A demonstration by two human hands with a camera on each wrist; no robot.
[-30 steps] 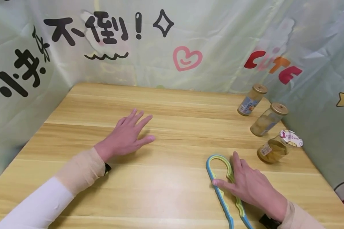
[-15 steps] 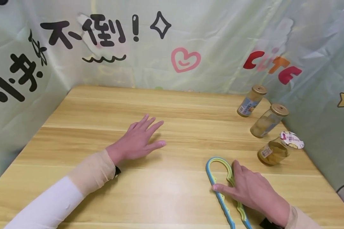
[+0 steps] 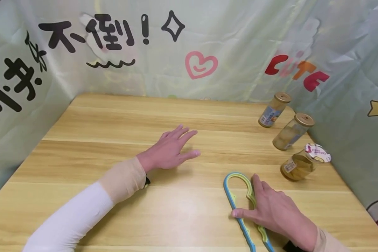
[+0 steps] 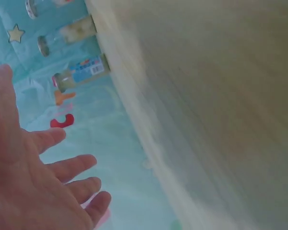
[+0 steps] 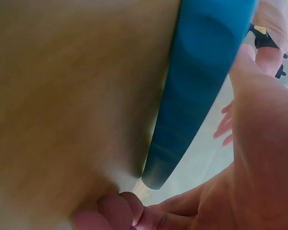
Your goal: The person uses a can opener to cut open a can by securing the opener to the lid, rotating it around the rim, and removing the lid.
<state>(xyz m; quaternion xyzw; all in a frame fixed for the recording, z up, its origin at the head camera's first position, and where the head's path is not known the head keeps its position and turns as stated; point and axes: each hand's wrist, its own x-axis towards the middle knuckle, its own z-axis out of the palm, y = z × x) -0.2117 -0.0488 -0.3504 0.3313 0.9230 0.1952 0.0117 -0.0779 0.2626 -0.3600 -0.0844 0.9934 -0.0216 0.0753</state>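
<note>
A U-shaped jar opener (image 3: 230,190), blue outside with a wavy yellow lining, lies at the front right of the table, its curved end away from me. My right hand (image 3: 278,210) holds it, thumb laid across the left arm and fingers along the right one. Close up in the right wrist view, the blue arm of the jar opener (image 5: 197,86) passes beside the palm. My left hand (image 3: 168,148) hovers over the middle of the table, fingers spread and nothing in it. The left wrist view shows its spread fingers (image 4: 72,167) too.
Along the right edge stand three glass jars: a gold-lidded one (image 3: 271,113) at the back, another gold-lidded one (image 3: 288,134), and a jar with a patterned white lid (image 3: 297,168) nearest. A printed cloth (image 3: 236,49) hangs behind the wooden table (image 3: 129,115).
My left hand has moved steadily to the right across the table, fingers still spread. The right hand and the jar opener have stayed almost in place.
</note>
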